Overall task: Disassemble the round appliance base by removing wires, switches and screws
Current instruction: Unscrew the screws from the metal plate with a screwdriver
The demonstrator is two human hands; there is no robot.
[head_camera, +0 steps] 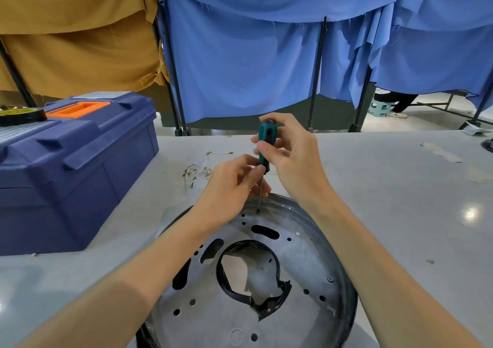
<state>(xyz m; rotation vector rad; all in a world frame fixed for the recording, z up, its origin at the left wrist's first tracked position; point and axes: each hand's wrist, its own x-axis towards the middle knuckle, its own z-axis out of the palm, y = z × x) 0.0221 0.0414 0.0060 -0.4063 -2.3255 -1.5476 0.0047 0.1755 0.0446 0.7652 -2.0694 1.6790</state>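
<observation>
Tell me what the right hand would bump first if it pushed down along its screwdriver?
Likely the left hand, pinching the screwdriver just below the right hand; the tip seems on a screw.

A dark-blue plastic toolbox (pixel 80 166) with an orange handle blocks the left edge of the grey table surface (pixel 400 187). The round grey metal appliance base (pixel 306 267) fills the middle of the near edge, leaving a narrow bare strip between them. The left hand (pixel 229 187) and right hand (pixel 290 155), gripping an upright teal-handled screwdriver (pixel 266 139), bar the base's far rim, with loose thin white wires (pixel 202 170) just beyond; right of the base the surface lies open.
</observation>
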